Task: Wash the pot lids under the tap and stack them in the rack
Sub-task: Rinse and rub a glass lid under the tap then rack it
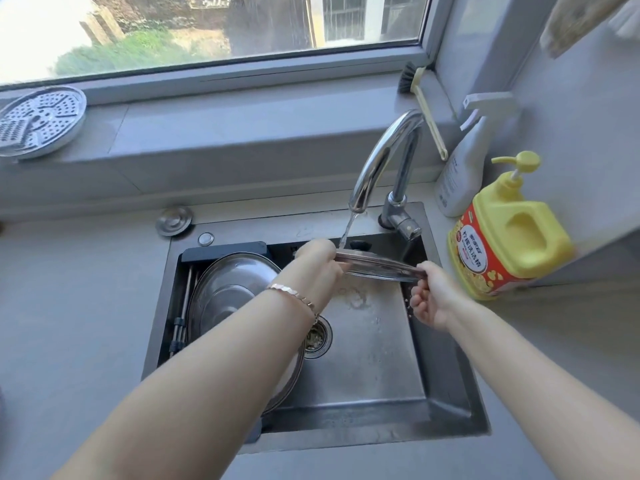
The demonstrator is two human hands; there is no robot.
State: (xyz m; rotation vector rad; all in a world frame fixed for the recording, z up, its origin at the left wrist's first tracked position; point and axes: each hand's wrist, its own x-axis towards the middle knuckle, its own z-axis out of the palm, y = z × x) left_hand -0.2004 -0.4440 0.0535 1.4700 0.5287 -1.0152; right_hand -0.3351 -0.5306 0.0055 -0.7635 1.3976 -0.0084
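I count two pot lids, the small lid [381,268] and the big lid [232,289], also two bottles [464,168] [509,237], one brush [412,77] and one steamer plate [41,121].

Both hands hold a glass lid [377,266] over the sink [374,358], the left hand [318,261] gripping its left edge, the right hand [433,299] its right edge. Water from the tap [381,161] falls on its left part. A second lid [235,289] lies in the rack [187,292] at the sink's left
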